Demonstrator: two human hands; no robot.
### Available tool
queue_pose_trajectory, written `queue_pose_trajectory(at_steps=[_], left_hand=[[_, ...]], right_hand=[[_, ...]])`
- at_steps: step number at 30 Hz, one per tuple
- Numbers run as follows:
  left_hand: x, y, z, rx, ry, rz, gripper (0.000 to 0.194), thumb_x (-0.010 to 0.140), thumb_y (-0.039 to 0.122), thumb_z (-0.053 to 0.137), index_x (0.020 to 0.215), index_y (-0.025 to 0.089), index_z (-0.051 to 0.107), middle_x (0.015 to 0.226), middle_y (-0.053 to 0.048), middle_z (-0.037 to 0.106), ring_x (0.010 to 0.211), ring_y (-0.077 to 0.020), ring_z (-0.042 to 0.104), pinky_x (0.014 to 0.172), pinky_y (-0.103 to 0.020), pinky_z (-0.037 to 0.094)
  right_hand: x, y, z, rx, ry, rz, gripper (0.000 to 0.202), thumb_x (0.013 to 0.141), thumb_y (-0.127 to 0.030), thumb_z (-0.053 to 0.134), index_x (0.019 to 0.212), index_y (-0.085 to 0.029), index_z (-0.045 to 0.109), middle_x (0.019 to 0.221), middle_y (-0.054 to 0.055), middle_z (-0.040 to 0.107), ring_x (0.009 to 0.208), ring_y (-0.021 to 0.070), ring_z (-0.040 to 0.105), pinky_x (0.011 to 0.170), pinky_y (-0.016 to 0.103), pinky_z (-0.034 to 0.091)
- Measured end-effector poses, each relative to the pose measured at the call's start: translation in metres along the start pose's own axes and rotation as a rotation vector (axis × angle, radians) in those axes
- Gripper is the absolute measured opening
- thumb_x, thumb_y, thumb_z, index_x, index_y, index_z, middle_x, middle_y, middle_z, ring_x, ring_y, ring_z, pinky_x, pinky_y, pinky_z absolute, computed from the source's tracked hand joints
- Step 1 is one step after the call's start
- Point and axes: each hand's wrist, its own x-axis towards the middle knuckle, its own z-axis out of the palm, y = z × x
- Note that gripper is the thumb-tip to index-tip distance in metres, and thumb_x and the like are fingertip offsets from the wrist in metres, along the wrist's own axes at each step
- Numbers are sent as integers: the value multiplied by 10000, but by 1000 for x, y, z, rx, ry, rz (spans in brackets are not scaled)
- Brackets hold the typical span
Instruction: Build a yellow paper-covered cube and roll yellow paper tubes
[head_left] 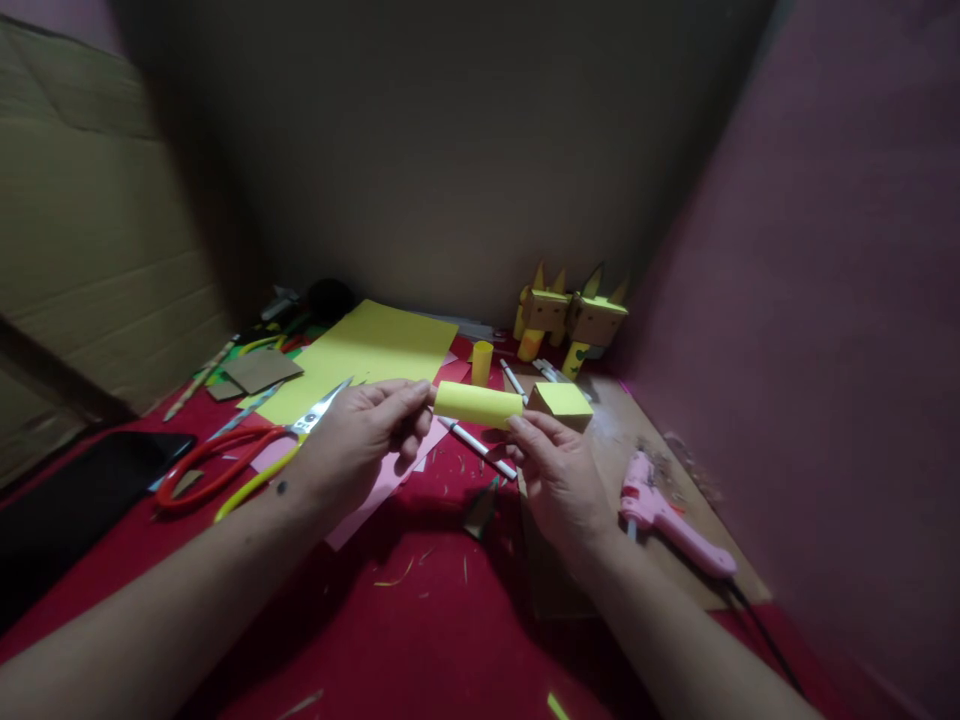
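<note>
We held a yellow paper roll (pixel 478 402) level above the red worktop (pixel 420 640), between both hands. Our left hand (pixel 381 420) pinched its left end between thumb and fingers, and our right hand (pixel 556 465) pinched its right end near the lower edge. Just behind the roll, we had a short yellow tube (pixel 481 364) standing upright. A small box (pixel 562 400) with a yellow top sat just beyond our right hand. To the right, a pink glue gun (pixel 671 520) lay on a brown board (pixel 615 425). On our left, the scissors (pixel 306 420) lay open beside our wrist, near a large yellow sheet (pixel 382 345). Two cardboard figures with pointed ears stood at the back (pixel 596 318).
</note>
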Motion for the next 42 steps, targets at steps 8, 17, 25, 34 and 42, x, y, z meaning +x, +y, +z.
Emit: queue_pose_trajectory(at_steps=[8, 17, 25, 34, 42], left_hand=[[5, -8, -6, -2, -95, 12, 239, 827, 322, 712, 651, 165, 671, 522, 28, 522, 400, -64, 446, 381, -193, 356], [4, -9, -4, 55, -44, 127, 276, 710, 251, 779, 952, 204, 655, 678, 57, 618, 502, -80, 519, 474, -202, 421], [-5, -8, 6, 80, -123, -51, 118, 695, 226, 692, 790, 158, 713, 521, 46, 575, 435, -69, 431, 435, -201, 314], [-21, -3, 26, 165, -86, -85, 216, 604, 251, 667, 783, 132, 687, 552, 49, 589, 491, -78, 466, 495, -205, 361], [-22, -2, 27, 188, -172, -51, 184, 662, 289, 651, 785, 152, 655, 581, 60, 575, 490, -78, 456, 506, -227, 364]], right_hand=[[1, -4, 3, 50, 1, 19, 158, 713, -303, 802, 789, -176, 748, 652, 7, 714, 557, 125, 625, 595, 260, 495], [5, -5, 0, 140, -19, 123, 250, 635, -321, 830, 765, -158, 692, 644, 26, 723, 523, 146, 647, 519, 246, 511], [-1, -7, 7, 257, -88, 131, 262, 636, -260, 861, 844, -181, 723, 809, 12, 754, 646, 147, 679, 597, 265, 570], [-2, -4, 11, 387, -53, 160, 287, 565, -194, 915, 771, -162, 718, 736, -11, 730, 706, 121, 659, 759, 250, 578], [1, -4, 6, 455, 1, 222, 260, 627, -164, 875, 811, -159, 691, 770, 6, 717, 676, 116, 635, 633, 221, 576]])
